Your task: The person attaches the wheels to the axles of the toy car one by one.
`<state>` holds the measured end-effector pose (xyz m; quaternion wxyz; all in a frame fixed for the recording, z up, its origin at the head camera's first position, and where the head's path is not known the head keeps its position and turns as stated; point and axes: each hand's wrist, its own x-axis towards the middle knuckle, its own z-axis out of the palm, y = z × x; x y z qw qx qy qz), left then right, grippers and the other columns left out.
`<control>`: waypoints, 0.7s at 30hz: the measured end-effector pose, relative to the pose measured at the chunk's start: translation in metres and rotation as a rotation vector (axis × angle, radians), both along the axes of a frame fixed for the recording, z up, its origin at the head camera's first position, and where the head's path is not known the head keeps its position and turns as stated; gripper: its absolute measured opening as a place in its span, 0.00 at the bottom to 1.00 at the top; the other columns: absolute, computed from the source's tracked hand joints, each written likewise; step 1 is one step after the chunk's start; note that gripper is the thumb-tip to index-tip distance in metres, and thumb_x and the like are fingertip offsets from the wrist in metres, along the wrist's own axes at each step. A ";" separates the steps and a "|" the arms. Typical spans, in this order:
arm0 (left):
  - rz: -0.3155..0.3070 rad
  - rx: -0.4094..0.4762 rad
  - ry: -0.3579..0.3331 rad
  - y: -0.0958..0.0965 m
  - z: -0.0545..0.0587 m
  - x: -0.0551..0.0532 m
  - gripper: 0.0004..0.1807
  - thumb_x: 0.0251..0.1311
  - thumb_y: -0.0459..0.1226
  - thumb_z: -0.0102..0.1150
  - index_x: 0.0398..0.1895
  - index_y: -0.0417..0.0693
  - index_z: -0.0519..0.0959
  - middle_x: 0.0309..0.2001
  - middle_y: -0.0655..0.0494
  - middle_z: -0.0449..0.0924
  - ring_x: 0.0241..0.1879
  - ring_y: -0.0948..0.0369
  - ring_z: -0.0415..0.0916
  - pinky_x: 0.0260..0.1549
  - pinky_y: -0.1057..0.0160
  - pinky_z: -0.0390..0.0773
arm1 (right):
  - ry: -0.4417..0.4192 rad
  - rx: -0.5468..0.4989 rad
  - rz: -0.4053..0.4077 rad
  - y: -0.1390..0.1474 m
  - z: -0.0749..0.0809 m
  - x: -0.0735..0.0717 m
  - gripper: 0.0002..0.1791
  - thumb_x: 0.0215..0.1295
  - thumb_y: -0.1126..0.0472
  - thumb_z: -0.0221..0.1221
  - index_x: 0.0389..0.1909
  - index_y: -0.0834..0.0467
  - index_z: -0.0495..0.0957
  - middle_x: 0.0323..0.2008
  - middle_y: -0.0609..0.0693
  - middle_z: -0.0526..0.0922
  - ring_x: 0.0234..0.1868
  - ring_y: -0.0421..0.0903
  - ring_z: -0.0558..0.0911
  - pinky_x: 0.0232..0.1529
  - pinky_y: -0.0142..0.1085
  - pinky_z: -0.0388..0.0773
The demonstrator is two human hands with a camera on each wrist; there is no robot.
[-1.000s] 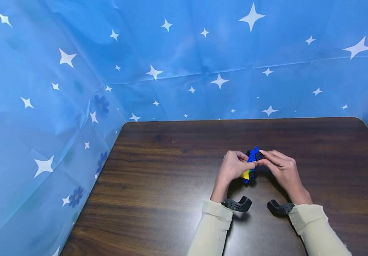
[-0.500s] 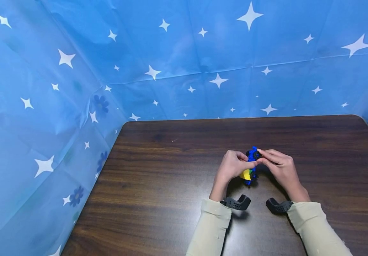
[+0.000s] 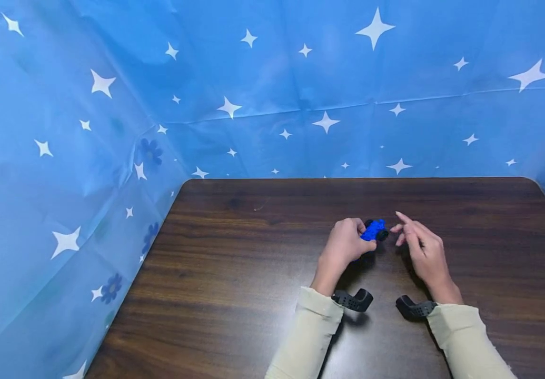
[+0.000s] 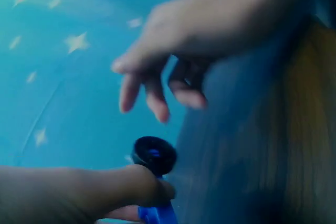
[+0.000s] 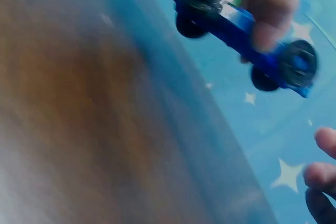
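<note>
My left hand (image 3: 343, 243) grips a small blue toy car (image 3: 374, 230) by its middle, between thumb and fingers. In the right wrist view the car (image 5: 231, 31) shows a long blue chassis, black wheels with blue hubs, and some yellow at one end behind the thumb. A black wheel (image 4: 154, 155) stands out past the left thumb in the left wrist view. My right hand (image 3: 427, 253) is just to the right of the car, apart from it, with loosely spread fingers and nothing in them. Part of the car's near end is hidden by the left hand in the head view.
A dark wood-grain table (image 3: 234, 273) lies under both hands. Blue cloth (image 3: 272, 79) with white stars hangs along its back and left sides. A black wrist strap mount (image 3: 354, 300) sits on the left wrist, and another mount (image 3: 414, 308) on the right.
The right hand has let go of the car's wheel and drawn away to the right, its fingers spreading. The left hand has tilted the car, so its yellow part no longer shows in the head view.
</note>
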<state>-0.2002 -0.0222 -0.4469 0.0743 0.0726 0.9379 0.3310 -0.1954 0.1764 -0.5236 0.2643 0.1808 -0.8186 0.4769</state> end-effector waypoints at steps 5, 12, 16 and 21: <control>-0.249 -0.492 0.168 0.013 0.010 -0.012 0.10 0.62 0.46 0.72 0.41 0.53 0.86 0.39 0.61 0.82 0.37 0.65 0.75 0.35 0.70 0.77 | 0.031 -0.128 -0.152 0.012 0.005 -0.003 0.19 0.83 0.65 0.46 0.57 0.60 0.86 0.31 0.42 0.84 0.25 0.33 0.76 0.35 0.19 0.66; -0.514 -0.731 0.162 0.028 0.016 -0.022 0.12 0.69 0.45 0.67 0.52 0.55 0.85 0.51 0.61 0.85 0.50 0.65 0.80 0.49 0.67 0.83 | -0.036 -0.086 -0.155 0.022 0.002 -0.007 0.20 0.85 0.60 0.45 0.54 0.62 0.86 0.31 0.52 0.84 0.26 0.34 0.75 0.32 0.22 0.65; -0.548 -0.730 0.129 0.030 0.012 -0.024 0.12 0.69 0.45 0.67 0.52 0.55 0.85 0.52 0.62 0.86 0.49 0.66 0.82 0.49 0.67 0.83 | -0.051 -0.068 -0.142 0.021 0.000 -0.009 0.21 0.85 0.60 0.44 0.53 0.64 0.86 0.32 0.56 0.85 0.26 0.35 0.75 0.33 0.23 0.65; -0.541 -0.743 0.113 0.031 0.005 -0.023 0.12 0.69 0.46 0.66 0.52 0.57 0.84 0.52 0.62 0.86 0.52 0.65 0.82 0.50 0.67 0.82 | -0.049 -0.051 -0.136 0.021 -0.003 -0.010 0.21 0.85 0.60 0.44 0.51 0.64 0.87 0.30 0.56 0.85 0.26 0.35 0.75 0.33 0.21 0.65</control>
